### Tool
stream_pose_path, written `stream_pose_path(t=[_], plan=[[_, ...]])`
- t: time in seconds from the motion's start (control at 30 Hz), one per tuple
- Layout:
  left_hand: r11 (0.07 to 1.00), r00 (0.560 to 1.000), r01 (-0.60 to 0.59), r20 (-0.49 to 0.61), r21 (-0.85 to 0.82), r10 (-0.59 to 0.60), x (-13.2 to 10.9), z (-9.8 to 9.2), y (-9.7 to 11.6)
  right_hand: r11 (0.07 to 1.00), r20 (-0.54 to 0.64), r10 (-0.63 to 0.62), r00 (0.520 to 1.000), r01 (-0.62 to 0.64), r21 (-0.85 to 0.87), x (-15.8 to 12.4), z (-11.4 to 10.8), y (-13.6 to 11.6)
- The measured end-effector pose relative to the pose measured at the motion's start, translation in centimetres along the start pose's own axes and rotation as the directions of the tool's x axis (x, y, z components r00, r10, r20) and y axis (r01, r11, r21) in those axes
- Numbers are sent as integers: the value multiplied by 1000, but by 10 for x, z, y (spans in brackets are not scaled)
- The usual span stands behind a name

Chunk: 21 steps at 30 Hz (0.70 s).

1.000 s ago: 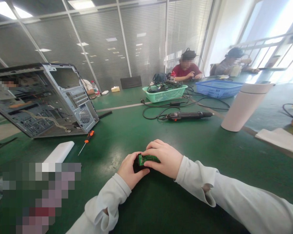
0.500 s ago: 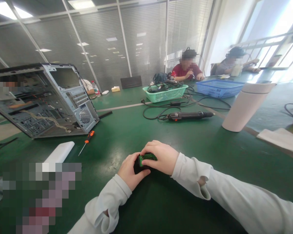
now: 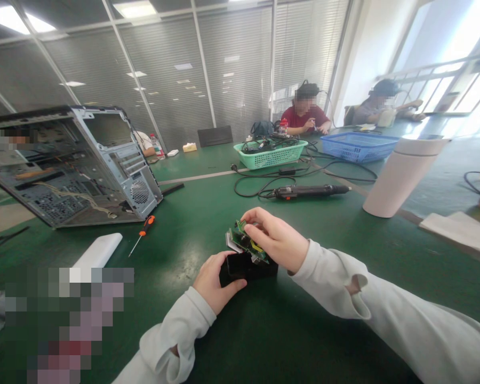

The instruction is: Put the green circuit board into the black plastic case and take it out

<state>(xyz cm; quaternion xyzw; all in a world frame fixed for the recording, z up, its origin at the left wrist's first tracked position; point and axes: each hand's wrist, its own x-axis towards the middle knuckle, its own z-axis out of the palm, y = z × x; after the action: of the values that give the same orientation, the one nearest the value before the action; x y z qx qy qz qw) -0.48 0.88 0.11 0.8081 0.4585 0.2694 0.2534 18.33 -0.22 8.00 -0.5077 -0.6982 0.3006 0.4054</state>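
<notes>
My left hand (image 3: 215, 278) is closed round the left end of a black plastic housing (image 3: 254, 268) that lies on the green table, its thumb along the near side. Above the housing, my right hand (image 3: 279, 239) pinches a green circuit board (image 3: 246, 240) between thumb and fingers. The board is tilted, with several parts mounted on it, among them a yellow one and a silvery one. Its lower edge is close over the housing; whether they touch I cannot tell.
On the left stand an open computer case (image 3: 116, 160), an orange-handled screwdriver (image 3: 144, 230) and a white block (image 3: 100, 250). Beyond my hands lie a black electric screwdriver (image 3: 310, 191), a green basket (image 3: 272, 156) of cables and a blue basket (image 3: 360, 148). A pale tumbler (image 3: 402, 178) stands right.
The right hand has risen and moved slightly right, lifting the circuit board up out of the black housing. The left hand has stayed on the housing.
</notes>
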Motion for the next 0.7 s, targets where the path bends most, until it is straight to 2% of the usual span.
stream_pose_path(t=[0.07, 0.13, 0.2, 0.27, 0.33, 0.53, 0.7], plan=[[1000, 1000, -7, -1, -14, 7, 0, 1, -2, 939, -2, 198, 980, -189, 288, 3, -2, -4], [1000, 1000, -13, -5, -17, 12, 0, 1, -3, 758, 82, 389, 918, -369, 538, 3, -1, -8], [1000, 1000, -11, -9, -13, 11, 0, 1, -3, 569, 203, 465, 862, -467, 677, 2, 0, -12], [1000, 1000, -5, -9, -13, 5, 0, 1, -3, 451, 290, 474, 831, -512, 731, 0, 1, -12], [1000, 1000, -4, -9, -21, 4, 0, 2, -3, 401, 324, 482, 814, -533, 745, -2, 3, -10], [999, 1000, -5, -9, -32, 5, -1, 2, -4, 340, 309, 519, 797, -525, 780, -3, 5, -8], [999, 1000, -5, -28, -37, 4, -1, 4, -7, 271, 407, 476, 780, -570, 776, -5, 6, -13]])
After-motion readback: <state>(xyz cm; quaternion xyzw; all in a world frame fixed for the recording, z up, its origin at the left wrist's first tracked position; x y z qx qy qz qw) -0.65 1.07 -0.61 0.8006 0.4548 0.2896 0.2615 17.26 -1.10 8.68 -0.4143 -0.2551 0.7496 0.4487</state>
